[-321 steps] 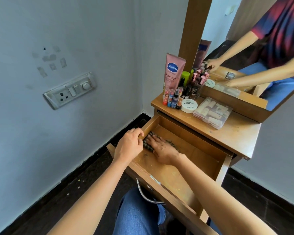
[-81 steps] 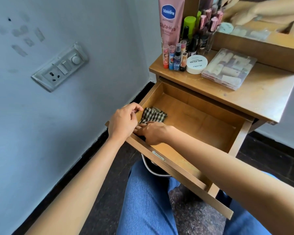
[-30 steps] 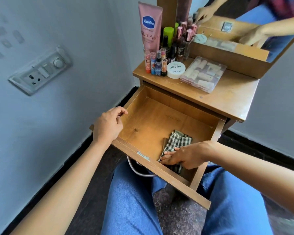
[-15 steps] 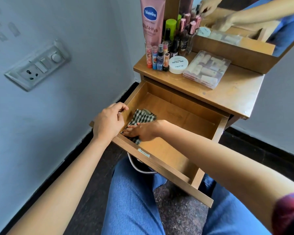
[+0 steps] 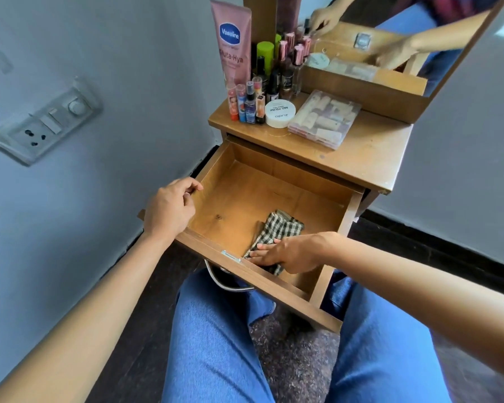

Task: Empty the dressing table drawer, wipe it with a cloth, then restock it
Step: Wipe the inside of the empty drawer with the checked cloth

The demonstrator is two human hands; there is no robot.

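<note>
wooden drawer [image 5: 259,196] holds a checked cloth [image 5: 278,228] pressed under the right hand [image 5: 288,253].

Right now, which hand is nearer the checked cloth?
Right. The right hand presses on the cloth; the left hand grips the drawer by its left wall, apart from it.

Drawer [image 5: 274,196]: wood, matt, worn. Inside it, cloth [image 5: 277,231]: woven checked fabric. Below its front, handle [image 5: 224,282]: polished metal.
</note>
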